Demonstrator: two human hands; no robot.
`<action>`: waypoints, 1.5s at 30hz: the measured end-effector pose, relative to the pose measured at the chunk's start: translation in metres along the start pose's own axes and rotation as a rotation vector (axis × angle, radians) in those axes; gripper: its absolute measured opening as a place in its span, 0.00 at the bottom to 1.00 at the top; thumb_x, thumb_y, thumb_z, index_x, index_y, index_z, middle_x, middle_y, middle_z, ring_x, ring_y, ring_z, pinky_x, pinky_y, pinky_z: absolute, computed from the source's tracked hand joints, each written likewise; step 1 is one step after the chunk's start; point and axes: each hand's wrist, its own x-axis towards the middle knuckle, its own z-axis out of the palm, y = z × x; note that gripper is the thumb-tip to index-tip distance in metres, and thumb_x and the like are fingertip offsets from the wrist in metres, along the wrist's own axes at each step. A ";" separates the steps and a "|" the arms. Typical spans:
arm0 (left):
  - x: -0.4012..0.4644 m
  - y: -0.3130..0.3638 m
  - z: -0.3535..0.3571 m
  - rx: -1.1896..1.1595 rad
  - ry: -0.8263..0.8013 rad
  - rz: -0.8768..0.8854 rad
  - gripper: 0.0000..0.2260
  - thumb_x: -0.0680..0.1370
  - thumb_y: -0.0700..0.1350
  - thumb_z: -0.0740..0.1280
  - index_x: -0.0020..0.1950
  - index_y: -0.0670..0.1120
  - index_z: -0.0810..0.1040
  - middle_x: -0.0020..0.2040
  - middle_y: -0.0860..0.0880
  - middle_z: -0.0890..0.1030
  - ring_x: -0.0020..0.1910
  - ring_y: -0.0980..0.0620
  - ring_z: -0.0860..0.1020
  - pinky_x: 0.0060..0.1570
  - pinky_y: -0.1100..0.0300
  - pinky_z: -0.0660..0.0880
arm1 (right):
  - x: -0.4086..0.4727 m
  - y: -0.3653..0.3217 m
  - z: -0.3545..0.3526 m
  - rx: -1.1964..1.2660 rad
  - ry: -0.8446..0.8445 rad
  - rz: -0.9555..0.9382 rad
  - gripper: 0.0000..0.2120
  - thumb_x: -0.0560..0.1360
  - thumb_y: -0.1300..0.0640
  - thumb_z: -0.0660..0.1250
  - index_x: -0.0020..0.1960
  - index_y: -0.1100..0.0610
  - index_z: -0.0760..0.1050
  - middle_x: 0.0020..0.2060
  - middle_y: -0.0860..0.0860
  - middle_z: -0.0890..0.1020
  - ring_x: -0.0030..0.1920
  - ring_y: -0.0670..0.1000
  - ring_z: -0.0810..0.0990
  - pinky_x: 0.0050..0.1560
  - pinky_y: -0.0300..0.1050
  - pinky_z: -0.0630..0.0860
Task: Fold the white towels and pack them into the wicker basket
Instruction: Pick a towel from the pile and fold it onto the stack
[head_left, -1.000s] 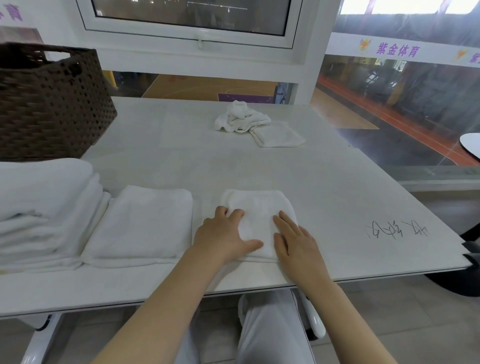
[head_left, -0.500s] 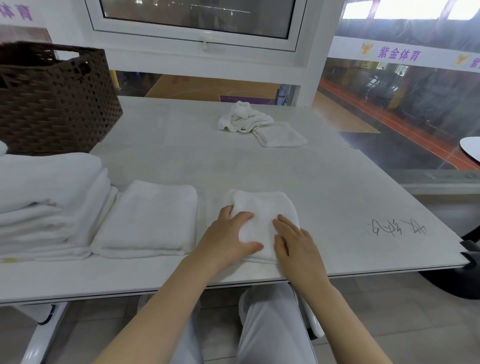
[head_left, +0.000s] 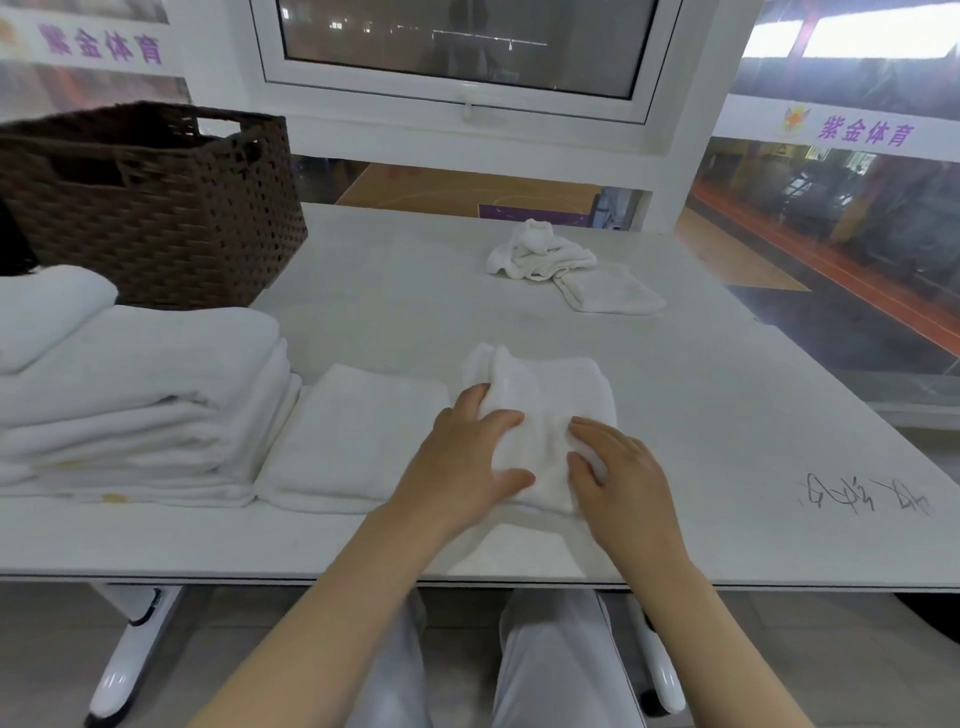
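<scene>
I see both hands on one small folded towel (head_left: 540, 410) at lower centre: left hand (head_left: 462, 457) curls round its raised left edge, right hand (head_left: 618, 473) presses flat, fingers straight. One folded towel (head_left: 353, 441) left of it, one towel stack (head_left: 130, 395) far left, two loose washcloths (head_left: 561, 265) upper centre, one wicker basket (head_left: 156, 208) upper left.
</scene>
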 end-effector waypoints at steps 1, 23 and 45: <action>-0.001 -0.004 -0.011 0.000 0.026 -0.006 0.30 0.74 0.56 0.72 0.74 0.56 0.67 0.78 0.54 0.54 0.72 0.51 0.60 0.62 0.63 0.60 | 0.007 -0.010 0.001 0.009 0.010 -0.030 0.16 0.78 0.62 0.65 0.64 0.56 0.78 0.64 0.48 0.79 0.63 0.54 0.76 0.60 0.38 0.65; -0.030 -0.111 -0.098 0.089 -0.041 -0.288 0.26 0.77 0.56 0.68 0.74 0.56 0.67 0.78 0.52 0.55 0.74 0.51 0.61 0.68 0.59 0.62 | 0.032 -0.124 0.078 0.077 -0.229 -0.140 0.14 0.79 0.60 0.62 0.64 0.58 0.76 0.64 0.51 0.78 0.58 0.57 0.75 0.55 0.43 0.67; 0.011 -0.115 -0.070 0.421 -0.052 -0.241 0.26 0.84 0.53 0.50 0.80 0.45 0.52 0.81 0.46 0.52 0.79 0.48 0.50 0.76 0.56 0.47 | 0.081 -0.113 0.087 -0.118 -0.568 -0.236 0.35 0.79 0.37 0.55 0.80 0.50 0.49 0.80 0.48 0.44 0.79 0.51 0.40 0.78 0.53 0.41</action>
